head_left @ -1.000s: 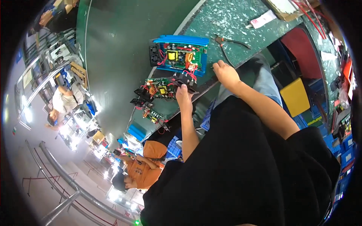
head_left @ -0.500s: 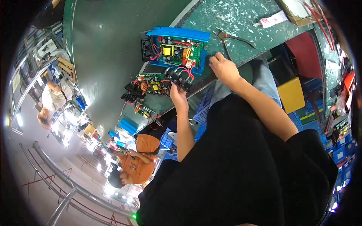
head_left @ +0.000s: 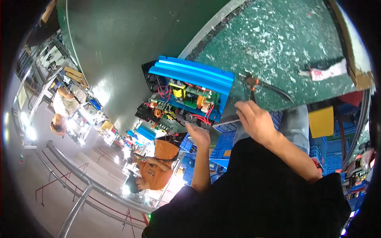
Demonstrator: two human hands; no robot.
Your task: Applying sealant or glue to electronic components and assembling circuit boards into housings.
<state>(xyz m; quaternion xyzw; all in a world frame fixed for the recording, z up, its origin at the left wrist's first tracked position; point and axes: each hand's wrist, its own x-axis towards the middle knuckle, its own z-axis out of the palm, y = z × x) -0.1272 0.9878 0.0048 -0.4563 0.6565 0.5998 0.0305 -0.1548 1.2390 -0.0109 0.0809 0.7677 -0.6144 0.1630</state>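
A blue metal power inverter case (head_left: 194, 75) lies on the bench, its inside showing a green circuit board (head_left: 191, 102), a yellow-wrapped transformer (head_left: 178, 92) and red wires. Black fans (head_left: 152, 77) sit at its left end. At its near right corner, a black end panel (head_left: 200, 120) hangs on red wires; my left hand (head_left: 199, 137) holds it from below, fingers partly hidden. My right hand (head_left: 257, 122) is right of the case, with bent fingers drawn together; anything between them is hidden. Just beyond it lie cutting pliers (head_left: 252, 82), one orange-and-black handle running right, the other toward my hand.
Left of my left hand is another open circuit board assembly (head_left: 158, 113) with fans. A white tube (head_left: 328, 72) lies at the right beside a cardboard box (head_left: 359, 77). Blue crates (head_left: 224, 141) stand below the bench edge. A person in orange (head_left: 155, 172) works at the left.
The view has shifted, so the bench things sit lower in the picture. The black end panel is now nearer the case and less of it shows. My right hand stays by the pliers.
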